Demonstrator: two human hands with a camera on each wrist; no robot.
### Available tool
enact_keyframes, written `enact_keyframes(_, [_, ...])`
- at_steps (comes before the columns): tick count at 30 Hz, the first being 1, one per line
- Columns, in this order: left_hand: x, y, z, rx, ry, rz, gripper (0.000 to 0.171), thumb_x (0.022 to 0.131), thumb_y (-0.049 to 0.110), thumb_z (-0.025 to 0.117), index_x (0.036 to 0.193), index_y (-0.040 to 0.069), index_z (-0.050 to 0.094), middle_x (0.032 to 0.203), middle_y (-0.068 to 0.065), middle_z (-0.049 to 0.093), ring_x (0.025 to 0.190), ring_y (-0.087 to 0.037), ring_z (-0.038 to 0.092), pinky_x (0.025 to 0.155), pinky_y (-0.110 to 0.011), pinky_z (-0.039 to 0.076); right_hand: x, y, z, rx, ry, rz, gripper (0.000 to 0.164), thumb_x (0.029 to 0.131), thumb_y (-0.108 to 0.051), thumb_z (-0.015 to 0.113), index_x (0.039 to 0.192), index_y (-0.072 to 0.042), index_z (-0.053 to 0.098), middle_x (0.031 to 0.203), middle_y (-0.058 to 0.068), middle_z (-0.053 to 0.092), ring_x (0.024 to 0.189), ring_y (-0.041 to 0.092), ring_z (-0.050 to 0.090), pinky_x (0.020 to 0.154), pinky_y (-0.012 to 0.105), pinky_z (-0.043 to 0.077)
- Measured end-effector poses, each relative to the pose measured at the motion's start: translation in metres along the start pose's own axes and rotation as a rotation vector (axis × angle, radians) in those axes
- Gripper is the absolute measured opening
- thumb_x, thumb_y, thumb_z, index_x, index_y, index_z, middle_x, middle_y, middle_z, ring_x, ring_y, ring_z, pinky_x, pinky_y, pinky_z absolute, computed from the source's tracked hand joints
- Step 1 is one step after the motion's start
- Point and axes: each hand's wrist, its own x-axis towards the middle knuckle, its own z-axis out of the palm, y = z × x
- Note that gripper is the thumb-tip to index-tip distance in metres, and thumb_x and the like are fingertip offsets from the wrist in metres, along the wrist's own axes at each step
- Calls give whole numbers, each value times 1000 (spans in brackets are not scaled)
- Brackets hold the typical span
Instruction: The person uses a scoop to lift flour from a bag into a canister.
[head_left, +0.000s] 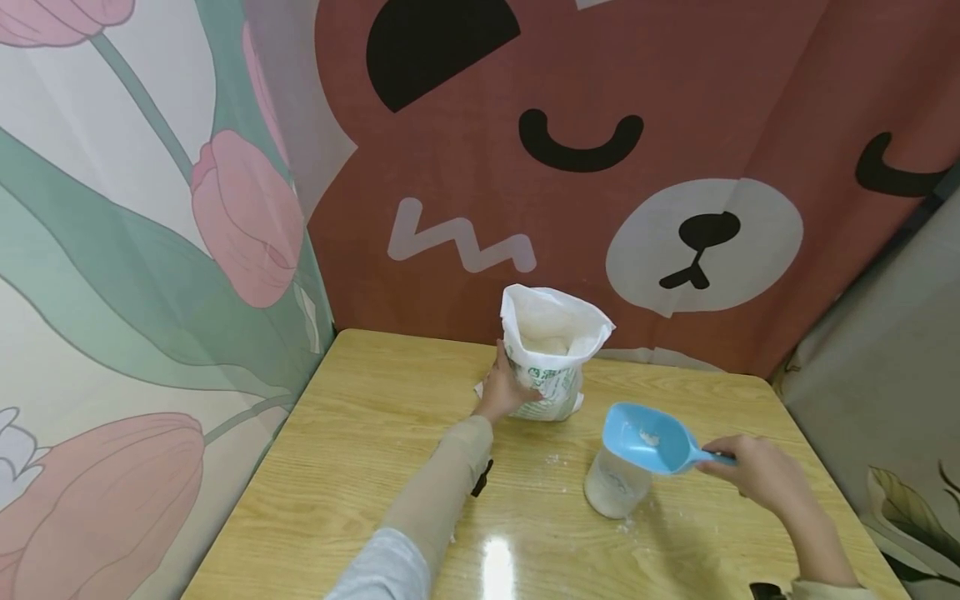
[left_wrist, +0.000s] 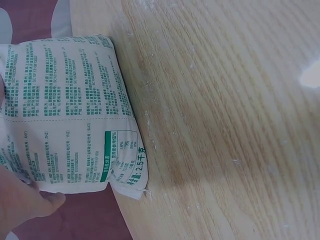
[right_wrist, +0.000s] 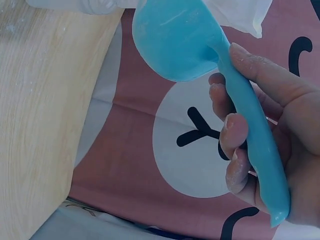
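An opened white paper flour bag point(head_left: 551, 387) with green print stands upright at the back of the table, pale powder showing inside its wide mouth. My left hand point(head_left: 510, 390) holds it by its left side, thumb across the front; the left wrist view shows the bag's printed panel point(left_wrist: 65, 100) and part of that hand point(left_wrist: 22, 205). In my right hand point(head_left: 761, 471) is a blue plastic scoop point(head_left: 648, 437), gripped by its handle point(right_wrist: 252, 130). A little white powder lies in the scoop's bowl, which overlaps the top of a translucent jar point(head_left: 615, 487) and hides its mouth.
The wood-grain table point(head_left: 382, 433) has white powder specks around the jar and before the bag. Behind it hangs a curtain point(head_left: 450, 167) printed with a bear face. A tulip-printed curtain point(head_left: 135, 292) borders the left side.
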Motion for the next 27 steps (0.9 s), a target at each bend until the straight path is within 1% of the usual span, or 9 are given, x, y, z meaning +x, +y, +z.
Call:
enact_keyframes(3, [0,1,0,20,-1,-9,126,60,26,87,146,1,-1,145,-18,29,127,-35,37,101,-51,31,0,0,-1,4,-4,9,46,81,-38,66,107,0,66,85,6,66,50,13,52,45,31,40])
enact_keyframes(7, [-1,2,1,42,2,-12,125,60,26,87,146,1,0,146,-17,29,127,-34,36,101,-51,30,-1,0,-1,8,6,1,47,80,-39,67,106,0,67,85,5,66,49,13,52,45,31,40])
enact_keyframes(10, [-1,3,0,53,2,-15,122,61,26,87,146,1,3,144,-16,33,127,-32,37,100,-51,30,-2,1,-1,24,16,-6,42,81,-35,67,105,0,67,81,3,65,49,13,51,46,31,40])
enact_keyframes(13, [-2,3,0,68,-11,-27,118,63,27,85,146,1,6,143,-16,33,128,-30,36,100,-52,29,-3,2,-2,41,21,-3,40,83,-33,66,105,0,67,72,0,60,49,15,50,46,30,39])
enact_keyframes(17, [-2,2,1,81,-29,-41,114,65,28,84,146,-1,8,145,-18,30,129,-31,34,100,-54,27,-4,3,-3,41,31,5,43,84,-36,63,106,1,66,65,-2,54,50,16,49,46,30,37])
enact_keyframes(22, [-2,2,0,75,-35,-36,113,66,28,83,145,-3,9,146,-19,28,130,-31,34,100,-56,26,-6,2,-3,43,43,-2,45,84,-39,63,105,0,67,64,-3,55,49,15,48,45,29,37])
enact_keyframes(27, [-2,0,1,64,-49,-30,111,67,27,83,146,0,10,149,-17,21,132,-31,29,100,-60,23,-6,3,-4,49,42,2,48,84,-40,63,107,2,66,64,-3,54,48,15,48,44,29,37])
